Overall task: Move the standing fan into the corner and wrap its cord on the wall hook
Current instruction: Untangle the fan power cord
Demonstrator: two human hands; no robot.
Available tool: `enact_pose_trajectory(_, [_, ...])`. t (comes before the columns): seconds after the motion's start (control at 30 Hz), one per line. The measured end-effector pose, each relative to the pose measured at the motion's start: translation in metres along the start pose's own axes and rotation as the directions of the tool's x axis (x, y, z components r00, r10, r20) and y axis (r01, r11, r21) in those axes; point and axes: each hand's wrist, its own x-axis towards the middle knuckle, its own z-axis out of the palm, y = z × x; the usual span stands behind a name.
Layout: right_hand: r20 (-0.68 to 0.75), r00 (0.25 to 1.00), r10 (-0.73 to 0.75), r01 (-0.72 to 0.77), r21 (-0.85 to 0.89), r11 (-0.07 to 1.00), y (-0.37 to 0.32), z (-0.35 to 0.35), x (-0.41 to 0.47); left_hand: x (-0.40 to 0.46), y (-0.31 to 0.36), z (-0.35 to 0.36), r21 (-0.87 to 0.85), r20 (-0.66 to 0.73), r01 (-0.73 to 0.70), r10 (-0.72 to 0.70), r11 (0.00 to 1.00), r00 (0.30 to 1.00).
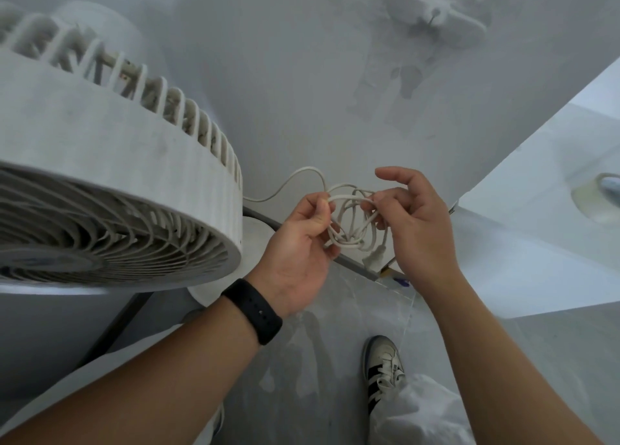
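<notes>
The white standing fan (110,189) fills the left of the view, its round head close below me and its round base (258,230) by the wall. Its white cord (350,219) runs from behind the fan head into a loose bundle of loops between my hands. My left hand (298,250), with a black band on the wrist, pinches the loops on the left side. My right hand (416,223) holds the loops from the right with its fingertips. The plug (372,260) dangles below the bundle. A white wall hook (436,15) sits high on the wall, above and right of the hands.
The white wall (285,75) is straight ahead, with scuffed patches below the hook. A white surface (536,209) juts in from the right. A dark baseboard strip (355,266) runs along the floor. My shoe (384,367) stands on the grey floor.
</notes>
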Motion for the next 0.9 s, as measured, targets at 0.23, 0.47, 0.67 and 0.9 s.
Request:
enact_pose_trajectory(0.23, [0.164, 0.981, -0.104, 0.134, -0.184, 0.974, 0.004, -0.004, -0.005, 0.008, -0.004, -0.005, 0.722, 0.064, -0.307, 0.381, 0.621, 0.922])
enact_pose_trajectory(0.47, [0.171, 0.974, -0.149, 0.184, -0.215, 0.959, 0.007, 0.001, -0.008, 0.014, -0.010, -0.015, 0.893, 0.098, -0.314, 0.542, 0.323, 0.834])
enact_pose_trajectory(0.67, [0.075, 0.986, -0.149, 0.162, -0.213, 0.964, 0.010, 0.002, -0.003, 0.003, -0.001, -0.001, 0.426, -0.144, -0.049, 0.122, 0.903, 0.982])
enact_pose_trajectory(0.9, [-0.015, 0.989, -0.145, 0.140, -0.193, 0.971, 0.012, -0.001, 0.001, 0.001, 0.002, -0.002, -0.073, -0.022, 0.120, -0.122, 0.990, 0.992])
